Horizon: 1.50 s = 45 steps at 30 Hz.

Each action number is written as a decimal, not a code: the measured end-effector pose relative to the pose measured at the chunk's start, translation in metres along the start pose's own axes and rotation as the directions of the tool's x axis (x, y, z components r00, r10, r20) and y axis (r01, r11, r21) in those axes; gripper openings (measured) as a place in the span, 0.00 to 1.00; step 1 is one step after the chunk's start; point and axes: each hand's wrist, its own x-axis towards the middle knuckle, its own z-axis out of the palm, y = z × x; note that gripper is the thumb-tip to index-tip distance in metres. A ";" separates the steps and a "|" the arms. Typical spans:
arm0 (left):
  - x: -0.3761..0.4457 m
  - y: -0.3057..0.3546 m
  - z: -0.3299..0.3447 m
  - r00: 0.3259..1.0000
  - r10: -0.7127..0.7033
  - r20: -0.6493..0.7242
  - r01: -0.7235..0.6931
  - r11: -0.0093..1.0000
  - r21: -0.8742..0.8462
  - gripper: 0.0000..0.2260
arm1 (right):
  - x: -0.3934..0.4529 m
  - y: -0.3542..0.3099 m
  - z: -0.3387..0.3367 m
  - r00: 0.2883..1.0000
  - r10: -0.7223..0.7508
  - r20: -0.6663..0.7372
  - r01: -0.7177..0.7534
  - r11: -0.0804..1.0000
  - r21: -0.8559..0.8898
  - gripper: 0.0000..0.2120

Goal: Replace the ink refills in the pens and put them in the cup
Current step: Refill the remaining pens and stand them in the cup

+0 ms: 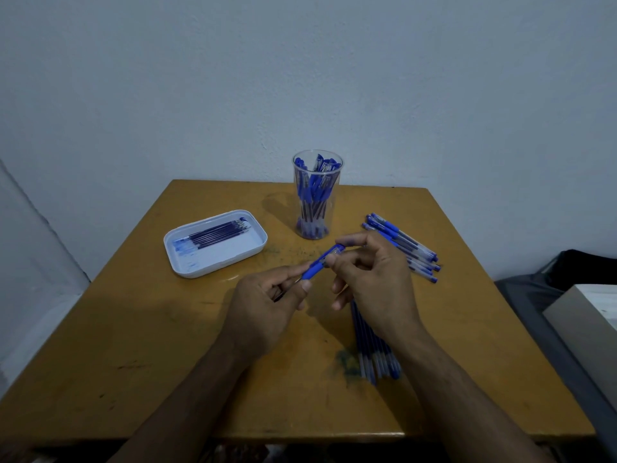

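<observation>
Above the middle of the table both hands hold one blue pen (323, 261). My left hand (267, 304) pinches its grip end near the tip, and my right hand (370, 279) pinches the clear barrel at the cap end. A clear cup (316, 195) at the back holds several blue pens. A white tray (187, 262) at the left holds several dark refills (217, 233). Several capped pens (405, 247) lie at the right. A bundle of refills (374, 349) lies under my right wrist, partly hidden.
The yellow-brown table (150, 345) has ink smudges near its middle and stands against a pale wall. A dark bag and a grey box (584, 315) sit off the table's right side.
</observation>
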 end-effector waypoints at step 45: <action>0.045 -0.032 0.006 0.962 -0.026 0.272 -0.190 0.652 0.734 0.24 | 0.147 -0.108 0.014 0.836 -0.539 -0.106 0.433 0.765 -0.477 0.13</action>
